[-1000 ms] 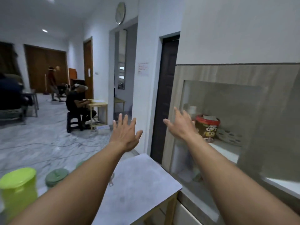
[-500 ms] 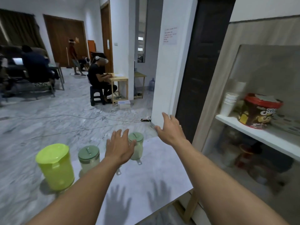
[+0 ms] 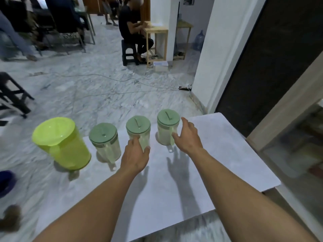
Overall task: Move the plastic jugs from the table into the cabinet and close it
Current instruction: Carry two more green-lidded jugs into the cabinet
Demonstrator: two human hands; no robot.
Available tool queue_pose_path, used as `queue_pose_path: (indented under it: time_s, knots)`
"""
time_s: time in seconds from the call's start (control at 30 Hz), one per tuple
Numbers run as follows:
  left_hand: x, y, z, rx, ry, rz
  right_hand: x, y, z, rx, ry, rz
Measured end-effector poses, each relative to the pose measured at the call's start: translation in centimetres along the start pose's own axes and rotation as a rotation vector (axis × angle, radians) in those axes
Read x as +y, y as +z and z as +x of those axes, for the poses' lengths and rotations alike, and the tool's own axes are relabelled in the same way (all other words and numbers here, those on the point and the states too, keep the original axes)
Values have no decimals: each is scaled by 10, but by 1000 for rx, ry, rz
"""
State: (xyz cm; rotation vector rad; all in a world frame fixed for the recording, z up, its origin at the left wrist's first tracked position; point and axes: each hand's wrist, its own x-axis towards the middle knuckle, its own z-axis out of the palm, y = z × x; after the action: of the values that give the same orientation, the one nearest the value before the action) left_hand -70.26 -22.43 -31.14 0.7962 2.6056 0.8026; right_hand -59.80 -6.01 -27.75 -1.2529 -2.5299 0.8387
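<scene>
Four jugs stand in a row along the far edge of the white table (image 3: pixel 218 154). From the left they are a lime-green jug (image 3: pixel 63 142) and three clear jugs with green lids (image 3: pixel 104 140) (image 3: pixel 139 127) (image 3: pixel 166 124). My left hand (image 3: pixel 135 157) wraps its fingers and thumb around the handle of the third jug. My right hand (image 3: pixel 187 137) lies against the right side of the fourth jug, fingers spread, thumb by its handle. The cabinet (image 3: pixel 297 133) stands to the right of the table, its inside blurred.
A dark doorway (image 3: pixel 262 58) and a white pillar (image 3: pixel 209 49) rise behind the table's far right corner. Cables run across the marble floor (image 3: pixel 104 84). A person sits on a stool (image 3: pixel 129 53) at a small wooden table farther back; a black stool (image 3: pixel 12 96) stands at left.
My view has tipped down from the cabinet to the table. Both hands have dropped and reached forward, from open in the air to the two right-hand jugs.
</scene>
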Motion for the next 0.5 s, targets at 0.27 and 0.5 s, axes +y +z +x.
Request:
queue_pose_path:
  time_s: [0.27,0.5]
  knots:
    - [-1,43,34,124,-363,-423,22,47,40,-68,211,250]
    - [-5,61,53,83,-360,-482,26,68,66,-153,317,403]
